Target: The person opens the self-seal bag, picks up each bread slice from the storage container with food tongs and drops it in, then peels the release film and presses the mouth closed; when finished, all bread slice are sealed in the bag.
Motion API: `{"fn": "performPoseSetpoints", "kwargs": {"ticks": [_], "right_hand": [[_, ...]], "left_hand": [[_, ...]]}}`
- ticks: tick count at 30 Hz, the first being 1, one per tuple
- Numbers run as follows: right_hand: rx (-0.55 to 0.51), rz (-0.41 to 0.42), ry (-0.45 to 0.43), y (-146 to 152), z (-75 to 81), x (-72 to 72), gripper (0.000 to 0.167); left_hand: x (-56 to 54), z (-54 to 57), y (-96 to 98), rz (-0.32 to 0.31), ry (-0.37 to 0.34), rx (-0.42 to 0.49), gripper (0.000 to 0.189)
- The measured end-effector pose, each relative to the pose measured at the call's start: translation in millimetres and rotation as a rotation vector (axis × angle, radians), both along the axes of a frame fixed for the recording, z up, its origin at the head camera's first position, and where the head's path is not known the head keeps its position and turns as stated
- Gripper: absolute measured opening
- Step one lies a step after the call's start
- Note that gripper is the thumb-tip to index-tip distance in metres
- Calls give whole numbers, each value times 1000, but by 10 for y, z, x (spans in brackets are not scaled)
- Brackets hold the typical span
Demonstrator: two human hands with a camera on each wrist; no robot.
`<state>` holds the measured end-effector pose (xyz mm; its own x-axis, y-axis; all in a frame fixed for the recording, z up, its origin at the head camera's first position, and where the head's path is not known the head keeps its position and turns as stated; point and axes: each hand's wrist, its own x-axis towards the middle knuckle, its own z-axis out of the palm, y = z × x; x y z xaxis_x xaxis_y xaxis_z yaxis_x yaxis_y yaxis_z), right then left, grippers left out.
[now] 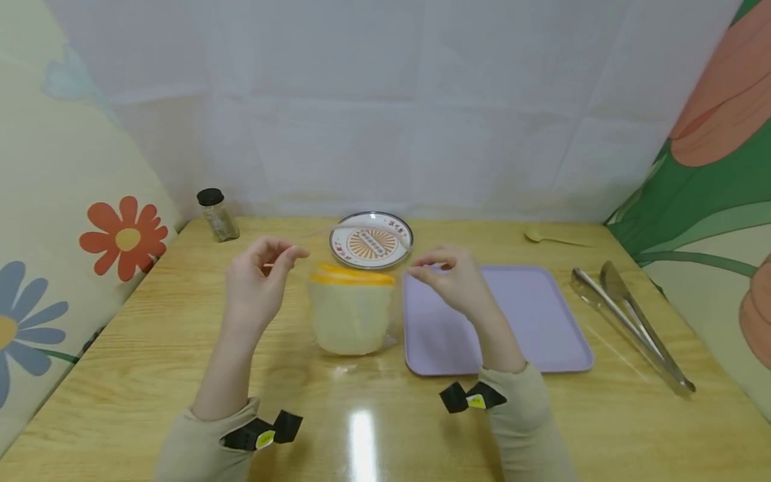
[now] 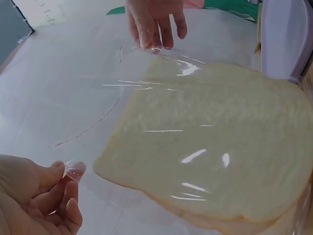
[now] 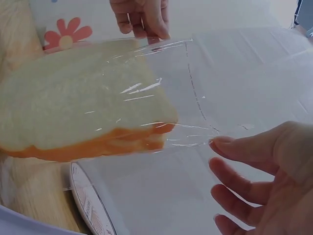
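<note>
Sliced bread (image 1: 352,318) with an orange-brown crust sits inside a clear plastic bag (image 3: 171,73), in the middle of the head view. My left hand (image 1: 259,281) pinches one upper corner of the bag between thumb and fingertips. At the opposite corner, my right hand (image 1: 458,281) pinches the film with its thumb and index finger. The bag's mouth edge is stretched between both hands, above the bread. Glare streaks the film in both wrist views. Whether the bag's bottom touches the table is hard to tell.
A lilac tray (image 1: 530,321) lies right of the bread, partly beneath my right forearm. Behind stands a patterned plate (image 1: 355,244). A black-lidded jar (image 1: 219,217) is at back left. Metal tongs (image 1: 638,321) lie at right, with a pale spoon (image 1: 554,239) farther back.
</note>
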<state>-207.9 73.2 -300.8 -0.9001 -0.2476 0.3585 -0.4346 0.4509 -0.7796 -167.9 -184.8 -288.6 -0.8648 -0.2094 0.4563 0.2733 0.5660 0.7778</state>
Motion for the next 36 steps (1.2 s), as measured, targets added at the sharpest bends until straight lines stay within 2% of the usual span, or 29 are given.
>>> {"fn": "performPoseSetpoints", "kwargs": {"ticks": [6, 9, 12, 17, 19, 21, 25, 26, 28, 31, 36], "right_hand": [[-80, -50, 8, -25, -16, -19, 12], [-99, -63, 8, -32, -23, -27, 11], [-127, -47, 7, -38, -23, -26, 11], [-144, 0, -16, -29, -22, -30, 11], [-131, 28, -47, -12, -28, -35, 9], [-127, 67, -83, 10, -32, -35, 8], [-173, 161, -165, 24, -35, -27, 16], [-190, 184, -185, 16, -39, -32, 20], [-231, 203, -225, -19, -50, -41, 30], [-290, 178, -235, -103, -79, -60, 36], [-345, 41, -138, -226, -138, -74, 25]], "left_hand": [[-7, -3, -94, -165, -17, 203, 17], [-6, 0, -128, -205, -48, 187, 22], [1, 4, -149, -200, -68, 186, 26], [5, 12, -197, -133, -90, 189, 26], [6, 11, -227, -143, -120, 186, 21], [10, 9, -252, -211, -140, 253, 13], [20, 8, -278, -381, -139, 481, 8], [23, 10, -281, -412, -137, 526, 10], [29, 15, -281, -438, -129, 559, 12], [37, 27, -275, -436, -127, 558, 13], [36, 41, -275, -440, -143, 557, 9]]}}
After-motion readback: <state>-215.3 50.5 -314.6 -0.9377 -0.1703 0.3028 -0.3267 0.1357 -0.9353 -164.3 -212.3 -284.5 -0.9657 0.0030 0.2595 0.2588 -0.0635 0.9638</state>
